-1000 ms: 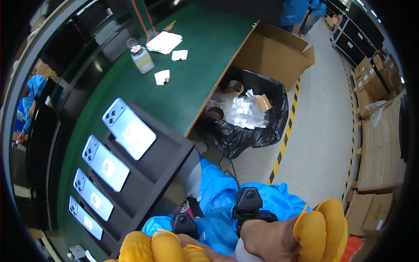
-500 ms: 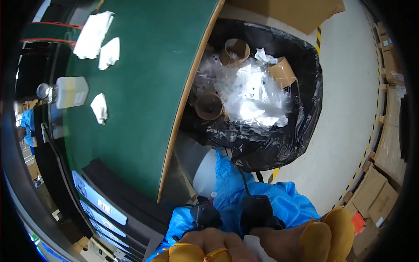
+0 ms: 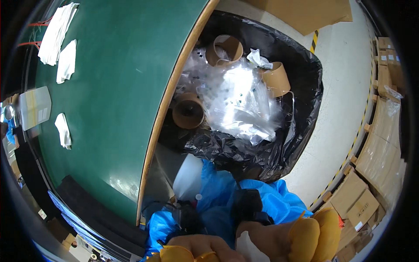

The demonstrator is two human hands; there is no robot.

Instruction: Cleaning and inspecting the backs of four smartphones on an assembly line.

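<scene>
My left hand point(image 3: 198, 247) is at the bottom edge, fingers bent, with yellow finger cots on some tips. Close beside it is my right hand point(image 3: 277, 241), its curled fingers also in yellow cots point(image 3: 315, 236). Between the two hands a piece of white cloth point(image 3: 252, 250) is gripped; its lower part is cut off by the picture's edge. Blue sleeves point(image 3: 273, 196) cover my forearms, and a dark device is strapped at each wrist. More white cloths point(image 3: 59, 35) lie on the green table point(image 3: 115, 91) to the left.
Right of the wood-edged table stands a black-lined bin point(image 3: 301, 118) with clear plastic point(image 3: 240, 100) and brown cardboard tubes point(image 3: 277, 79). A white translucent bottle point(image 3: 36, 108) lies at the table's far left. Black foam point(image 3: 96, 214) edges the near left. Cardboard boxes point(image 3: 355, 196) line the right.
The view has shifted, so table and bin sit further left. Both hands stay together at the bottom with the white cloth between them.
</scene>
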